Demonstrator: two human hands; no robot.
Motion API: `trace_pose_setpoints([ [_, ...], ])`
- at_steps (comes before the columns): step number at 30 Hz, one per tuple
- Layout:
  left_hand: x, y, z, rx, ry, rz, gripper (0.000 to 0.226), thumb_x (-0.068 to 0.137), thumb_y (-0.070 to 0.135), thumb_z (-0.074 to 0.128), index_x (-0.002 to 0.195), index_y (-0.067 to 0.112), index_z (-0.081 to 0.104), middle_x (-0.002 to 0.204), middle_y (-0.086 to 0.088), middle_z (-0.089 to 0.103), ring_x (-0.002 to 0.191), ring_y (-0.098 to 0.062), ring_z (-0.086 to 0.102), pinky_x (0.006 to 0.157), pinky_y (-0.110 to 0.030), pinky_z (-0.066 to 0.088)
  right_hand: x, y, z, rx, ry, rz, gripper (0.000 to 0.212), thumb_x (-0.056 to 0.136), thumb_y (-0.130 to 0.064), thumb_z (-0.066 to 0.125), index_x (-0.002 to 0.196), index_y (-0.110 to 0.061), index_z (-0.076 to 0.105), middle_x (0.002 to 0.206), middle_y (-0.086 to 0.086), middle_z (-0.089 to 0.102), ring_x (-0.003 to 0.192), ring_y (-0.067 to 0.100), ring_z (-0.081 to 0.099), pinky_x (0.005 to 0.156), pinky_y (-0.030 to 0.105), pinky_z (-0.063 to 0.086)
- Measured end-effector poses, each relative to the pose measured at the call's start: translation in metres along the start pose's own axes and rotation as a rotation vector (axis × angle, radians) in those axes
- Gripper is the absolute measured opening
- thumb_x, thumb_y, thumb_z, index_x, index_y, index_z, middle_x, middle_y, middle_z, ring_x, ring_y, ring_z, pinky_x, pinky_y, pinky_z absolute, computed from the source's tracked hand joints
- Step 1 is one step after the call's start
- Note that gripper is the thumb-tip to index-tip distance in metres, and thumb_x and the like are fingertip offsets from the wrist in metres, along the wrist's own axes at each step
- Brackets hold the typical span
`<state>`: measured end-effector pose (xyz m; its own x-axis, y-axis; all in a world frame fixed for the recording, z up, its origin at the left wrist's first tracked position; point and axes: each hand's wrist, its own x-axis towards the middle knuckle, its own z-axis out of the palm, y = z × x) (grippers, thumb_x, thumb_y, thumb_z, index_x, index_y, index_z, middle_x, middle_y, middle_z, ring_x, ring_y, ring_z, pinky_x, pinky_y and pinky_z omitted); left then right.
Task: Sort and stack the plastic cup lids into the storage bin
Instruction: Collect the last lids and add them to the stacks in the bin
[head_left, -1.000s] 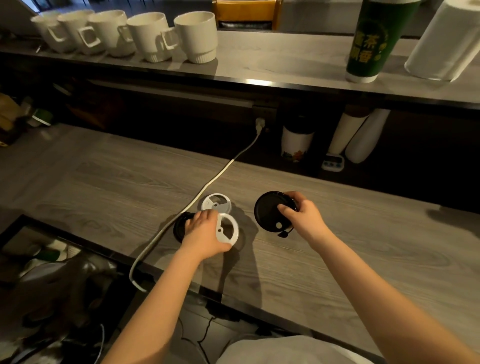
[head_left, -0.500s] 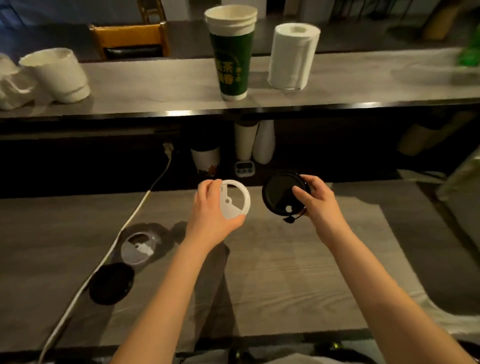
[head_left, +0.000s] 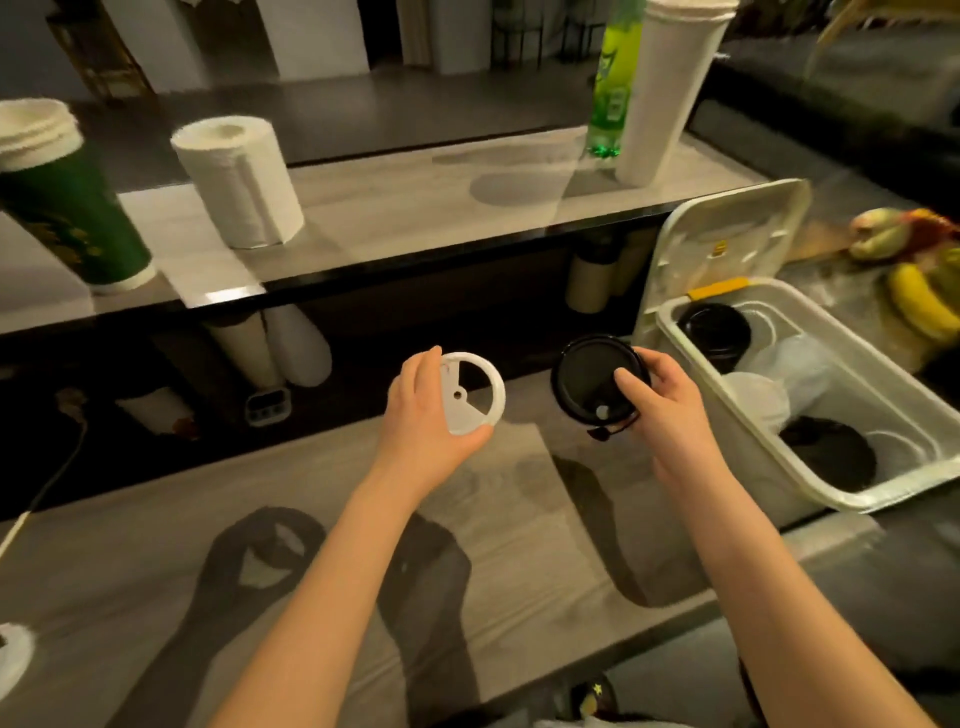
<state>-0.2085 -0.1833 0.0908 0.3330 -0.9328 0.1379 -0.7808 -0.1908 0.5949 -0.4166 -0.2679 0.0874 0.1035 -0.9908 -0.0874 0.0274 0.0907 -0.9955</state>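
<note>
My left hand grips a white round lid by its left rim, above the wooden counter. My right hand holds a black round lid with a small dangling plug, thumb across its face. Both lids are lifted and tilted toward me. To the right stands the clear storage bin with its hinged cover up. Inside lie a black lid stack at the far end, clear lids in the middle and another black lid at the near end.
On the raised shelf stand a green paper cup stack, a paper towel roll, a green bottle and a white cup stack. Bananas lie right of the bin. A white lid sits at the counter's left edge.
The view has swung to the right, bringing the bin into sight. Both hands carried their lids rightward with it, away from the lids left on the counter.
</note>
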Motion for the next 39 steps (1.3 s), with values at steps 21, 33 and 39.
trace_pose_setpoints([
  [21, 0.056, 0.190, 0.173, 0.036, -0.153, 0.173, 0.082, 0.071, 0.048, 0.073, 0.136, 0.016, 0.034, 0.136, 0.002, 0.035, 0.126, -0.017, 0.034, 0.103, -0.031, 0.034, 0.095, 0.016, -0.268, -0.714, -0.153, 0.076, 0.017, 0.088, -0.017, 0.063, 0.099, -0.029, 0.058, 0.109, -0.001, 0.062, 0.105, 0.019, 0.056, 0.089, 0.029, 0.045],
  [33, 0.056, 0.196, 0.182, 0.015, -0.142, 0.179, 0.085, 0.072, 0.046, 0.074, 0.139, 0.017, 0.031, 0.138, 0.003, 0.034, 0.128, -0.015, 0.031, 0.104, -0.030, 0.033, 0.090, 0.022, -0.260, -1.223, -0.271, 0.140, 0.047, 0.092, -0.029, 0.056, 0.136, -0.025, 0.040, 0.141, -0.001, 0.041, 0.129, 0.025, 0.036, 0.102, 0.039, 0.037],
  [39, 0.056, 0.198, 0.179, 0.002, -0.149, 0.182, 0.085, 0.072, 0.046, 0.073, 0.139, 0.017, 0.031, 0.138, 0.003, 0.033, 0.128, -0.015, 0.032, 0.106, -0.034, 0.035, 0.113, 0.025, -0.279, -1.162, -0.100, 0.155, 0.041, 0.094, -0.021, 0.050, 0.135, -0.021, 0.048, 0.136, 0.007, 0.047, 0.122, 0.028, 0.047, 0.100, 0.039, 0.041],
])
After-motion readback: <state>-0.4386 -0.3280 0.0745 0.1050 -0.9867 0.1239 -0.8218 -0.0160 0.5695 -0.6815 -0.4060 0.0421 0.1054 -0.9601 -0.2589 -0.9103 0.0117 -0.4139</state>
